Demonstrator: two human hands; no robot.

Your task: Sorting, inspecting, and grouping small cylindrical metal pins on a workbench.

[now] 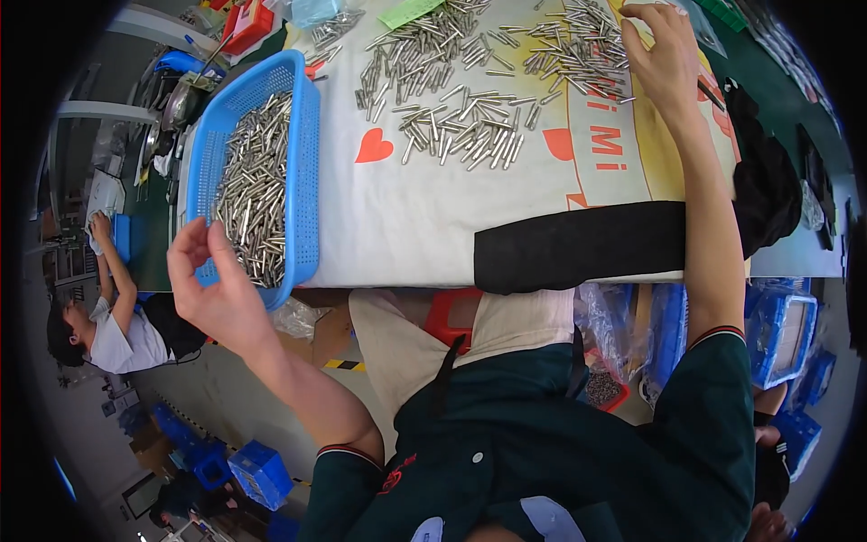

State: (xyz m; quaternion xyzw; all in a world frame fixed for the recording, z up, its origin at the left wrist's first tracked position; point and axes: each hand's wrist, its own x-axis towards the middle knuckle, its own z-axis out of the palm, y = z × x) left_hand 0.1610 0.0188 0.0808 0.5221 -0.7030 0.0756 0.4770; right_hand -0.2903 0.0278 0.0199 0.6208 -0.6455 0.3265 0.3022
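My left hand [215, 282] hovers at the near left corner of a blue plastic basket [306, 172], its thumb and bent fingers apart and nothing visible between them. Inside the basket lies a heap of slim silvery metal pins [256, 185]. At the far right, my right hand [664, 56] is beside a pile of similar pins [578, 50], fingers curved and apart, with nothing seen in them. More pins lie loose in a far pile [420, 54] and a nearer cluster [470, 126] on the printed white cloth [361, 217].
A folded black cloth [578, 246] lies along the near edge. Black fabric [763, 172] is bunched at the right. A green slip [411, 12] and a red bin [247, 27] are at the back. Another person [117, 330] works at the left. Blue crates [778, 330] stand lower right.
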